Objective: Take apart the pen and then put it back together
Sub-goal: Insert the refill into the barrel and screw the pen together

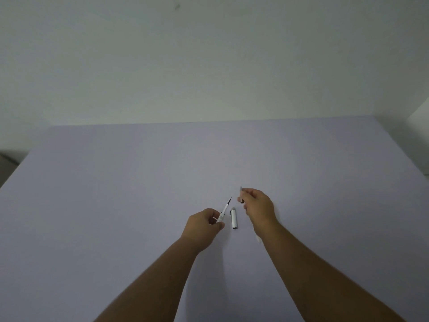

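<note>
White plastic pen cap (234, 218) on lilac surface (139, 182); left hand (204, 223) left of it pinches thin white refill (224, 210), right hand (257, 205) beyond pinches small grey piece (241, 194), liable to slip and roll.

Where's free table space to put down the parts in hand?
Table is bare left of the left hand, right of the right hand, and beyond both to the far edge. Crowded only between the hands, where the pen cap lies.
</note>
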